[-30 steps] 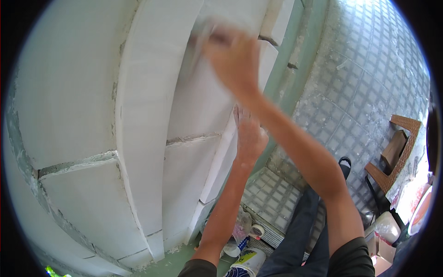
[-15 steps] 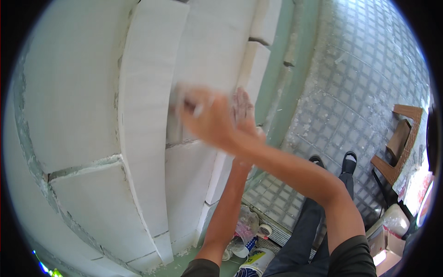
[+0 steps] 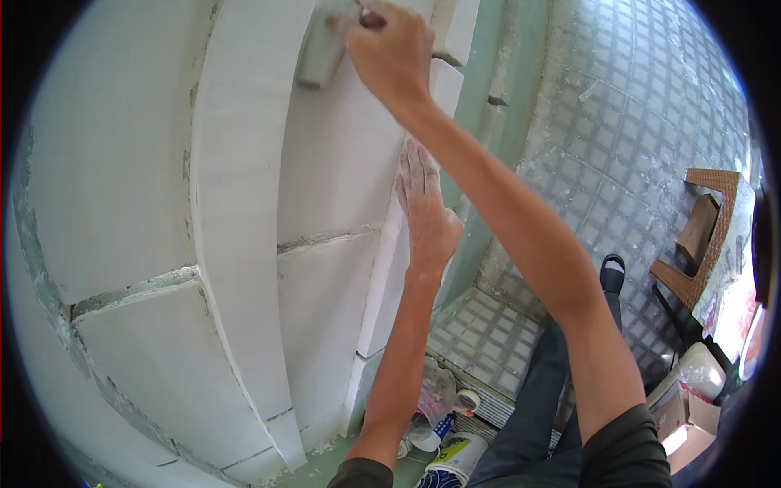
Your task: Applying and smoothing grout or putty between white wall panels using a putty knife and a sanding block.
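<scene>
High on the white block wall [image 3: 333, 163], my right hand [image 3: 394, 49] is closed round the handle of a trowel [image 3: 323, 58]. The trowel's flat greyish blade is against or just over the wall face and a little blurred, so contact is hard to judge. Its handle is mostly hidden by my fingers. Lower down, my left hand [image 3: 427, 207], dusted white, lies with fingers stretched along the right edge of the wall blocks and holds nothing. A rough mortar joint [image 3: 329, 237] crosses the wall left of it.
A raised white strip [image 3: 236, 187] runs along the wall at left. On the tiled floor [image 3: 602, 195] stands a brown woven-look stool [image 3: 720, 236] at right, with a cardboard box [image 3: 685, 423] nearer me. A bucket [image 3: 455, 457] and a tape roll [image 3: 467, 400] sit by my legs.
My right hand has swept up the wall with the trowel, away from my left hand. The left hand, partly covered before, now shows fully at the block edge.
</scene>
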Motion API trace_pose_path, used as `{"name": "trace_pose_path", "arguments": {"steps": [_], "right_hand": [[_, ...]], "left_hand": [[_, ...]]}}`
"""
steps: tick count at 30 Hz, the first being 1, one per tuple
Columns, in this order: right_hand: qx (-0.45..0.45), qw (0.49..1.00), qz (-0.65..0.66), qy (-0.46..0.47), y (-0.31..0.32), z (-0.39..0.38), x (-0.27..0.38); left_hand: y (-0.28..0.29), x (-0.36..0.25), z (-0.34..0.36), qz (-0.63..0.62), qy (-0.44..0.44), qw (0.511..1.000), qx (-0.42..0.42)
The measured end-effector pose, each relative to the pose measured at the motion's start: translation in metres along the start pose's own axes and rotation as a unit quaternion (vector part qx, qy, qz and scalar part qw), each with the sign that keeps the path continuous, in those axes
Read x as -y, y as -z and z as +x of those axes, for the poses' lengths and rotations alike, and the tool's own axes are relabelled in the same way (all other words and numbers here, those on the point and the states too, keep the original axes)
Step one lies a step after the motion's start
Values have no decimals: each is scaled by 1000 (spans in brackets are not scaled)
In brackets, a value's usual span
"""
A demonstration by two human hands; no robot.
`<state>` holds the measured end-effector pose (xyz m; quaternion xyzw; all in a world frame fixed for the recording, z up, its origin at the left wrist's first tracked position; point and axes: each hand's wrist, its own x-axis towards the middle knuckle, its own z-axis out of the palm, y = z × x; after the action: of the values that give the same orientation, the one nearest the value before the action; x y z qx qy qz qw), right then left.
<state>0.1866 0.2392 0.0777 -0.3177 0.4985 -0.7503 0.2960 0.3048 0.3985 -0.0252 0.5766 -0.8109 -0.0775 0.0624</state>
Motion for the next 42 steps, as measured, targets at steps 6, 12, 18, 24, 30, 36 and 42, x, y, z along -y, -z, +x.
{"name": "trace_pose_path", "arguments": {"steps": [6, 12, 18, 24, 30, 36, 42], "right_hand": [[51, 986, 150, 50, -14, -104, 19], [104, 981, 125, -109, 5, -84, 20], [333, 939, 55, -64, 58, -213, 66], [257, 950, -119, -129, 248, -167, 111], [273, 927, -171, -192, 362, -121, 219], [410, 878, -244, 44, 352, -107, 289], [626, 749, -168, 138, 305, -144, 352]], "left_hand": [[16, 4, -4, -123, -45, 987, -92], [0, 4, -7, -265, 39, 963, -33], [19, -19, -10, 64, 25, 997, -41], [32, -85, -117, -208, 122, 953, -183], [142, -134, -222, -261, 250, 847, -390], [223, -212, -286, -330, 279, 843, -319], [250, -296, -276, -273, 141, 898, -314]]}}
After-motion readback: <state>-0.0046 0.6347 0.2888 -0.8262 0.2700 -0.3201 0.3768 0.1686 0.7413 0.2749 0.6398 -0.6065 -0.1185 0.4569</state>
